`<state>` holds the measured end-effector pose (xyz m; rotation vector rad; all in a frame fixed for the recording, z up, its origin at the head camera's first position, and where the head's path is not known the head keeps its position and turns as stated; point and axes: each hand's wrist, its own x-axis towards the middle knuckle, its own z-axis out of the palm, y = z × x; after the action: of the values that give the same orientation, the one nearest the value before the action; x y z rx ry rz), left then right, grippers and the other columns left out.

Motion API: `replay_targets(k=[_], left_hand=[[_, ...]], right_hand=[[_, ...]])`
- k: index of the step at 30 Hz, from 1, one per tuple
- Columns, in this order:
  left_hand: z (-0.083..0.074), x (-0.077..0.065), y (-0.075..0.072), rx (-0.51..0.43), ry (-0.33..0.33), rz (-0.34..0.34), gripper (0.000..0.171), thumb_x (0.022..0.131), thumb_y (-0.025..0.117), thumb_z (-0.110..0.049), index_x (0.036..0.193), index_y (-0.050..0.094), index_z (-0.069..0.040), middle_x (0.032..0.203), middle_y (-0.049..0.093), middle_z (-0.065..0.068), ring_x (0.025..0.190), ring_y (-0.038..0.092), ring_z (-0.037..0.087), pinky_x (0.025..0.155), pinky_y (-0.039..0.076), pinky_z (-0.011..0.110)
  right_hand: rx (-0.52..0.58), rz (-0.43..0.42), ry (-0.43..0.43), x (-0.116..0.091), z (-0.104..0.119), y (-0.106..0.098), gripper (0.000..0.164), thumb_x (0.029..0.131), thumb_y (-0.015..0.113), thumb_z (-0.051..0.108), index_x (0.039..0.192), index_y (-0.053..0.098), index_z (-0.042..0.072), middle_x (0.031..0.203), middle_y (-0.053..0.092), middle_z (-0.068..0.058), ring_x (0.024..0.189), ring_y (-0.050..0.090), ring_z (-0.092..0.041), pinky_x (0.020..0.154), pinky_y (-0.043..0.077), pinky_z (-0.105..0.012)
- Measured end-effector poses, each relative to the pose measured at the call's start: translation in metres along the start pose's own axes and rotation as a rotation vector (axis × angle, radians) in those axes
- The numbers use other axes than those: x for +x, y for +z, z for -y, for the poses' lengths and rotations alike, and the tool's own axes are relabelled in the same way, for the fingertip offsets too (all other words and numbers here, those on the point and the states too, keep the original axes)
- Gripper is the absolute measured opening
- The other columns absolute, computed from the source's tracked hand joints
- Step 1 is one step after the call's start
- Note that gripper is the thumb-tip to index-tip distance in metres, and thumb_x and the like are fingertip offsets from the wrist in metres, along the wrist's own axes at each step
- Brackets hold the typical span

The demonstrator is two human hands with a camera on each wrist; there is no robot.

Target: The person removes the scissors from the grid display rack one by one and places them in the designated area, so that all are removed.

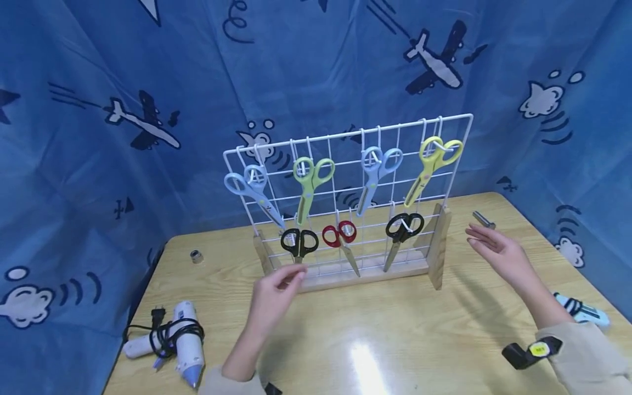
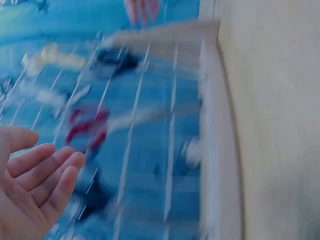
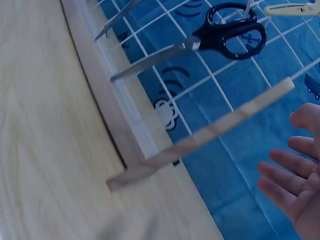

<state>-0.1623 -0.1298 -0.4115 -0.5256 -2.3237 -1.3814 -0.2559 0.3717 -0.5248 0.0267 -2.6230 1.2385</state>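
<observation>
A white wire rack [image 1: 345,137] on a wooden base holds several pairs of scissors on hooks. Along its top row hang blue scissors [image 1: 255,189], green scissors [image 1: 308,186], a second blue pair [image 1: 373,175] and yellow scissors [image 1: 429,167]. Below are black-handled scissors [image 1: 299,243], red-handled scissors [image 1: 340,236] and another black-handled pair [image 3: 220,37]. My left hand [image 1: 277,291] is in front of the left black pair, overlapping its blades in the head view; its fingers are loosely bent around nothing [image 2: 37,180]. Beyond the rack's right end, my right hand [image 1: 498,255] hovers empty, fingers relaxed.
On the wooden table [image 1: 395,334], a white glue gun [image 1: 185,334] wrapped in its black cord lies at left. A small metal cylinder [image 1: 196,256] sits behind it. At right are a metal rod [image 1: 484,219] and a light-blue tool [image 1: 582,311]. A blue curtain [image 1: 306,71] hangs behind.
</observation>
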Motion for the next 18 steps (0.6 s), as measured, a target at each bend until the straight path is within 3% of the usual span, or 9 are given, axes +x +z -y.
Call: replay_targets(k=[1, 3, 6, 12, 15, 18], left_hand=[[-0.008, 0.002, 0.01, -0.036, -0.022, 0.044, 0.022, 0.079, 0.059, -0.017, 0.099, 0.061, -0.009, 0.089, 0.064, 0.003, 0.072, 0.059, 0.01, 0.061, 0.049, 0.016], [-0.063, 0.008, 0.02, -0.085, -0.114, 0.137, 0.02, 0.079, 0.057, -0.011, 0.096, 0.061, 0.0, 0.089, 0.063, 0.012, 0.076, 0.06, 0.017, 0.065, 0.05, 0.018], [-0.079, 0.012, 0.041, -0.146, -0.173, 0.212, 0.021, 0.08, 0.056, -0.008, 0.098, 0.06, 0.001, 0.093, 0.062, 0.012, 0.081, 0.059, 0.019, 0.071, 0.048, 0.016], [-0.059, 0.019, 0.097, -0.308, -0.254, 0.27, 0.028, 0.08, 0.056, -0.009, 0.107, 0.055, 0.0, 0.103, 0.059, 0.011, 0.09, 0.057, 0.017, 0.077, 0.046, 0.016], [-0.048, 0.026, 0.12, -0.356, -0.269, 0.259, 0.034, 0.08, 0.057, -0.013, 0.111, 0.053, -0.002, 0.107, 0.057, 0.011, 0.094, 0.056, 0.016, 0.079, 0.045, 0.017], [-0.047, 0.034, 0.134, -0.37, -0.274, 0.244, 0.036, 0.08, 0.056, -0.014, 0.113, 0.051, 0.0, 0.109, 0.056, 0.014, 0.096, 0.056, 0.019, 0.079, 0.046, 0.018]], right_hand=[[0.02, -0.001, 0.002, 0.001, 0.003, 0.002, 0.047, 0.081, 0.047, 0.047, 0.125, 0.034, 0.038, 0.121, 0.047, 0.014, 0.104, 0.048, -0.003, 0.077, 0.046, -0.018], [0.061, -0.013, -0.001, 0.004, 0.009, 0.007, 0.046, 0.08, 0.048, 0.047, 0.124, 0.036, 0.038, 0.12, 0.048, 0.013, 0.104, 0.048, -0.003, 0.078, 0.046, -0.019], [0.17, -0.009, -0.012, 0.009, 0.014, 0.019, 0.046, 0.08, 0.05, 0.044, 0.124, 0.038, 0.036, 0.12, 0.049, 0.01, 0.105, 0.049, -0.006, 0.078, 0.045, -0.017], [0.429, -0.044, 0.042, 0.017, 0.027, 0.037, 0.047, 0.078, 0.056, 0.039, 0.122, 0.044, 0.029, 0.121, 0.049, 0.003, 0.105, 0.049, -0.009, 0.075, 0.044, -0.01], [0.419, -0.095, 0.058, 0.021, 0.03, 0.043, 0.047, 0.076, 0.057, 0.041, 0.12, 0.046, 0.028, 0.119, 0.05, 0.003, 0.104, 0.049, -0.008, 0.077, 0.043, -0.011], [0.398, -0.14, 0.075, 0.024, 0.029, 0.045, 0.046, 0.075, 0.058, 0.042, 0.118, 0.049, 0.026, 0.117, 0.052, 0.001, 0.103, 0.05, -0.01, 0.084, 0.043, -0.021]])
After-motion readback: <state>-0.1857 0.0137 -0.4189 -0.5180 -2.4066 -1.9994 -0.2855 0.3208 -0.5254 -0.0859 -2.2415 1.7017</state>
